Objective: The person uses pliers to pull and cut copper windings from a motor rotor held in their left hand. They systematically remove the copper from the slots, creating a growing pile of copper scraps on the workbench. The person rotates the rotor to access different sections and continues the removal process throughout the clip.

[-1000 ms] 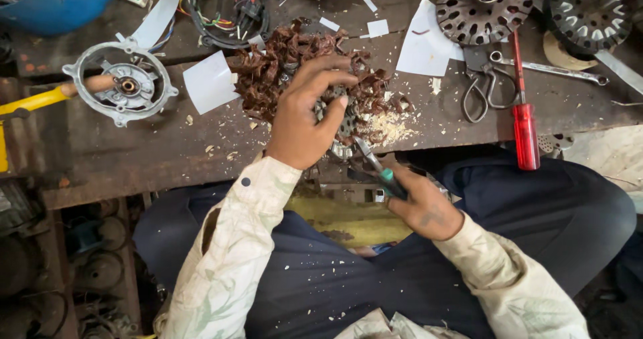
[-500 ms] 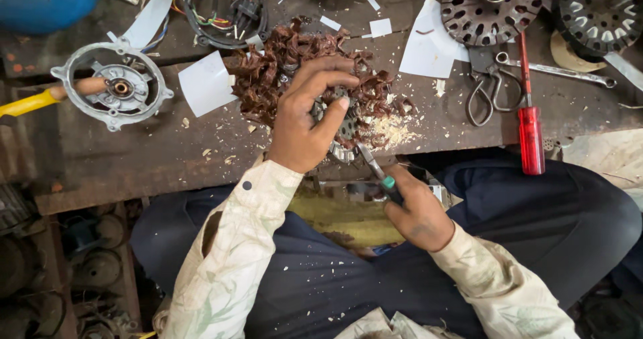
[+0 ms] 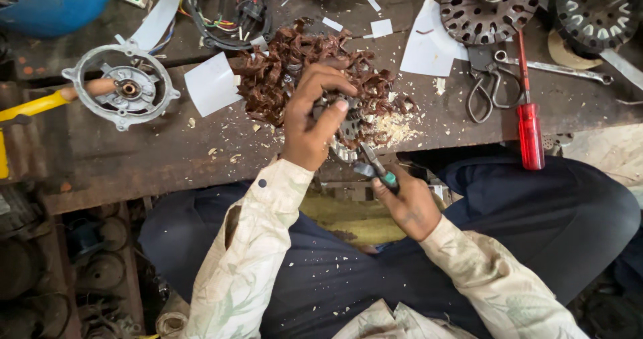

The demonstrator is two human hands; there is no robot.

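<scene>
My left hand (image 3: 311,118) grips a round metal motor stator (image 3: 345,135) at the near edge of the wooden workbench (image 3: 134,165), fingers curled over its top. My right hand (image 3: 405,205) is shut on green-handled pliers (image 3: 375,168), held below the bench edge with the jaws pointing up at the stator's lower rim. A heap of reddish-brown copper wire scraps (image 3: 281,74) lies behind the stator, and pale crumbs (image 3: 395,131) are scattered to its right. The hand hides most of the stator.
A red-handled screwdriver (image 3: 529,128), scissors (image 3: 482,88) and a spanner (image 3: 566,71) lie at right. Two stator cores (image 3: 489,4) sit at the back right. A motor end cover (image 3: 124,91), yellow-handled tool (image 3: 33,105), white paper pieces (image 3: 211,85), wire bundle (image 3: 228,11) and blue bowl (image 3: 60,1) lie left.
My right hand with the pliers has shifted slightly up toward the stator. My left hand keeps its grip; the view has drifted a little.
</scene>
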